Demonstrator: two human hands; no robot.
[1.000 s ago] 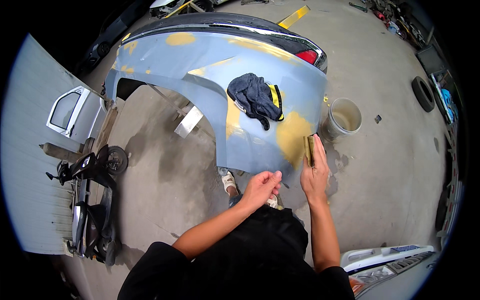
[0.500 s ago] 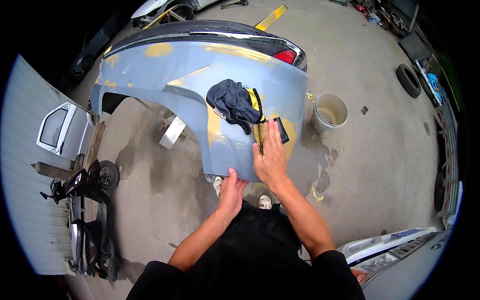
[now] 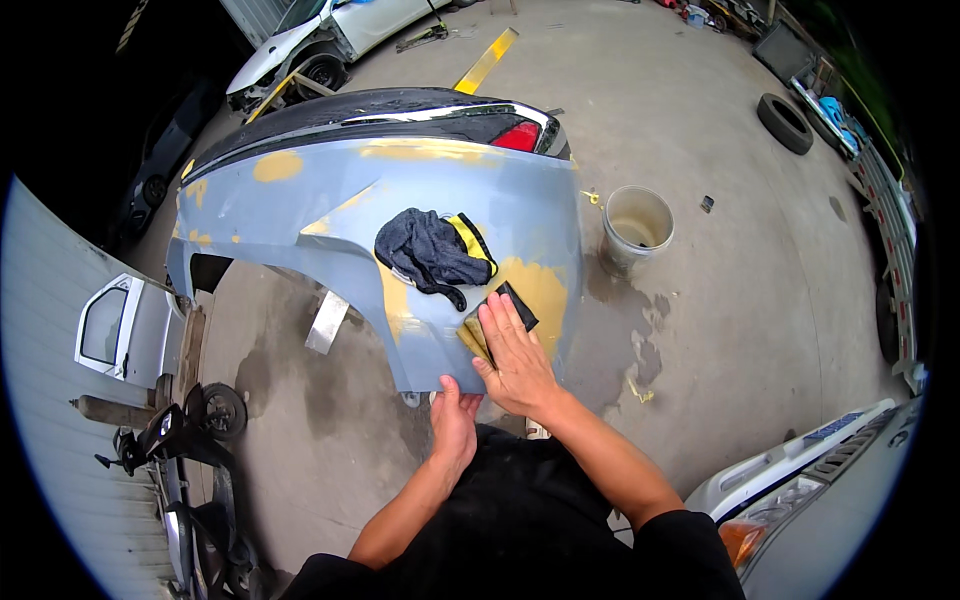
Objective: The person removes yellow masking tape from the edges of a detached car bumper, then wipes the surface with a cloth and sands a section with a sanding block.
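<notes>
A grey-primed car fender [image 3: 330, 190] with yellowish filler patches lies in front of me, its wheel arch curving at the left. My left hand [image 3: 455, 425] grips its near edge, thumb on top and fingers underneath. My right hand [image 3: 520, 365] presses a folded piece of sandpaper [image 3: 518, 305] onto the surface, fingers extended together over it and thumb to the left. The sheet's black part sticks out beyond the fingers, its tan part to their left. Just beyond this hand rests a crumpled dark grey cloth glove [image 3: 425, 250] with a yellow and black cuff.
A dark bumper [image 3: 400, 120] with a red lamp adjoins the fender's far side. To the right stands a bucket [image 3: 640, 225], with a tyre [image 3: 785, 123] farther off. A scooter [image 3: 205, 470] and white car door [image 3: 125, 325] are at the left; a vehicle front [image 3: 800, 490] is near right.
My right hand and the sandpaper have slid slightly nearer and left over the fender, the sheet now more slanted. My left hand keeps its grip. The whole view has shifted.
</notes>
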